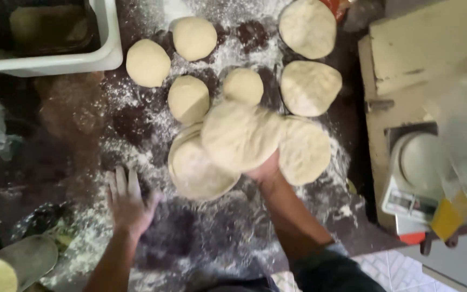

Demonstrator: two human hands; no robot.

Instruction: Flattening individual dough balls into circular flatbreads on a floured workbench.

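Observation:
My right hand [265, 170] holds up a flattened disc of dough [239, 135], blurred with motion, above another flat disc [193, 173] lying on the floured dark worktop [201, 227]. My left hand [126, 201] rests open, fingers spread, on the flour to the left. Further flat discs lie at the right [306, 151], [310, 87] and at the top [307, 27]. Several round dough balls sit behind, among them one at the left [147, 62] and one at the top [193, 38].
A white tub [109, 51] holding a dark container stands at the top left. A kitchen scale [414, 178] sits at the right beside a worn wooden block [433, 48] and clear plastic [466, 135]. A rolling pin [12, 265] lies at the bottom left.

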